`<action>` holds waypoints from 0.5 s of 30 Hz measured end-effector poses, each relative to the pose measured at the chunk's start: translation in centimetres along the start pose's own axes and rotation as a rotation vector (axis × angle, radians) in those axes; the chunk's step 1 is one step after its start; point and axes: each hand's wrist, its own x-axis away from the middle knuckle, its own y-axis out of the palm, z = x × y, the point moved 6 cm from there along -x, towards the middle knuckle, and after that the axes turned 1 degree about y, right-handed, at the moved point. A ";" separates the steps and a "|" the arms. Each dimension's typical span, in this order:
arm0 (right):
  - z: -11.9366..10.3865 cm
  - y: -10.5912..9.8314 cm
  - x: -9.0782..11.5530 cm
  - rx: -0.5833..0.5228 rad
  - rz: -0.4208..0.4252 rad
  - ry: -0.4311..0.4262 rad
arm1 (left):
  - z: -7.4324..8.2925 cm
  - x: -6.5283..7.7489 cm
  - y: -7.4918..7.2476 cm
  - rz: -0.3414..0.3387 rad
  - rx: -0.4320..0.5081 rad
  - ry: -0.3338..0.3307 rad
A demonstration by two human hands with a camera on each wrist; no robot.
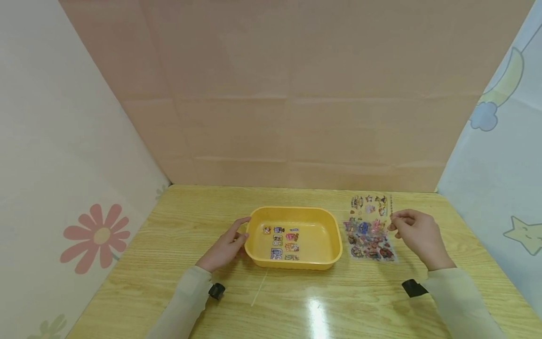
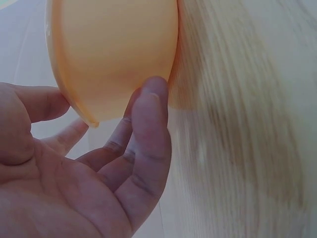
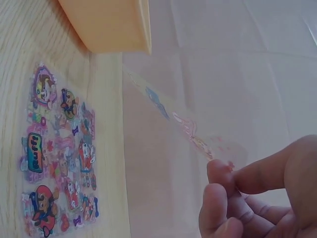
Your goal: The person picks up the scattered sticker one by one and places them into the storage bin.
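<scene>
A yellow plastic tub [image 1: 326, 230] sits on the table, with small cartoon stickers [image 1: 291, 247] showing on its bottom. My left hand [image 1: 226, 247] grips the tub's left end; in the left wrist view the thumb is at the rim and the fingers [image 2: 148, 129] lie against the outer wall. To the right of the tub, my right hand [image 1: 417, 233] pinches a clear sticker sheet [image 3: 190, 131] by its edge between thumb and forefinger. That sheet is raised and tilted over other clear sticker sheets [image 3: 64, 148], which lie overlapped on the table.
The wooden table [image 1: 178, 235] runs back to a brown paper-covered wall [image 1: 288, 117]. Side walls carry a printed flower [image 1: 101, 235] and a moon [image 1: 508, 77]. Black wrist bands [image 1: 217, 291] show at both sleeves.
</scene>
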 end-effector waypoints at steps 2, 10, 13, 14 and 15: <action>-0.1 -0.1 0.0 -0.002 0.013 -0.007 | 0.0 0.0 0.0 -0.001 0.004 0.002; -0.7 -0.5 0.2 -0.041 0.060 -0.019 | -0.1 -0.1 0.0 0.007 -0.002 -0.015; -1.1 -0.6 0.3 -0.054 0.069 -0.018 | -0.2 -0.2 0.1 0.011 -0.005 -0.012; -1.2 -0.7 0.3 -0.059 0.072 -0.017 | -0.2 -0.2 0.1 0.011 -0.003 -0.011; -1.3 -0.8 0.4 -0.063 0.074 -0.016 | -0.2 -0.2 0.1 0.012 -0.004 -0.012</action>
